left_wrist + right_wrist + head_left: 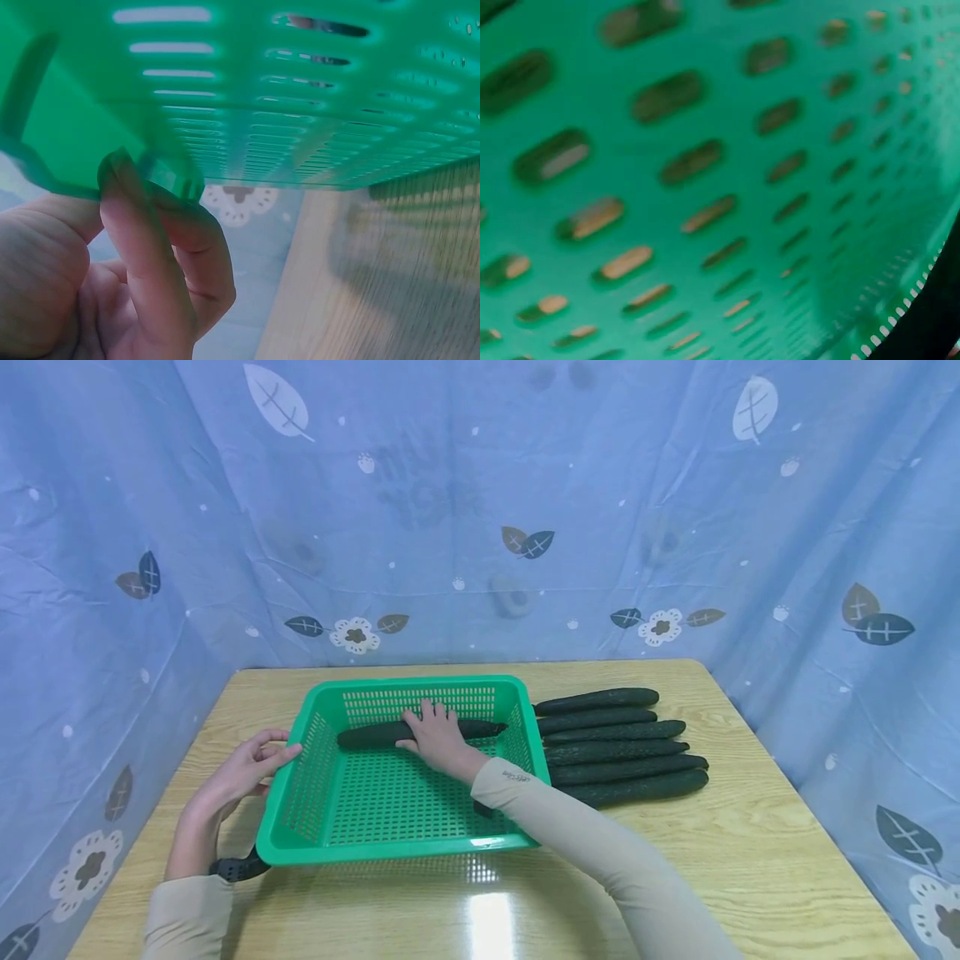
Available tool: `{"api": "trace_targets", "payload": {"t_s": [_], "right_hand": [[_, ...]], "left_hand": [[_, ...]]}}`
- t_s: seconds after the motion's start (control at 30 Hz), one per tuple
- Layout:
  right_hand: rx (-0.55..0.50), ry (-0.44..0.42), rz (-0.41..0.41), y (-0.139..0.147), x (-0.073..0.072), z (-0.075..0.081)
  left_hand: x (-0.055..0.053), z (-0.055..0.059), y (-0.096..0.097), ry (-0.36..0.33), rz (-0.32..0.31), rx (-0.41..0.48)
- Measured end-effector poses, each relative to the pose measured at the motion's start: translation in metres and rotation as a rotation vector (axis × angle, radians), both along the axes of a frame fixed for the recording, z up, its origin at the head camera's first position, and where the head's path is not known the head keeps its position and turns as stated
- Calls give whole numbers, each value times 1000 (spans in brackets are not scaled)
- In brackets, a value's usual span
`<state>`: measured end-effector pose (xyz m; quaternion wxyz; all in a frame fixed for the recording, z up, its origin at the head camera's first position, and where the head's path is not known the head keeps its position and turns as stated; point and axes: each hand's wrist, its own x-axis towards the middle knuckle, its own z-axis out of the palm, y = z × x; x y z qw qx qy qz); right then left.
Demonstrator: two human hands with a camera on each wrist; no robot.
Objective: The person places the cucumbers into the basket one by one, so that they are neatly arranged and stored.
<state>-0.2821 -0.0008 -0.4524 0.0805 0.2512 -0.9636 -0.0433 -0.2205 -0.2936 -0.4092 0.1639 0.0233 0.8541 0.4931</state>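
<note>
Blue curtain backs the desk. My left hand grips the green basket by its left rim; my right hand grasps one cucumber inside. Six more cucumbers lie right of the basket.

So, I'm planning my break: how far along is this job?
Done, apparently: one cucumber is inside the green basket. Under way: the right hand is on it; the left hand holds the rim. Remaining: six cucumbers outside, if all go in.
</note>
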Motion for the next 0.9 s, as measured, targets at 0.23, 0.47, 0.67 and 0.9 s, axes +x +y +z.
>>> {"api": "trace_targets", "payload": {"t_s": [0.23, 0.47, 0.67, 0.9], "right_hand": [[18, 21, -11, -1, -1, -6], [31, 22, -13, -1, 0, -5], [-14, -38, 0, -2, 1, 5], [-19, -127, -3, 1, 3, 19]], "left_hand": [[0, 1, 1, -1, -1, -5], [-1, 1, 1, 0, 2, -18], [1, 2, 0, 9, 4, -23], [0, 3, 0, 5, -6, -28]]}}
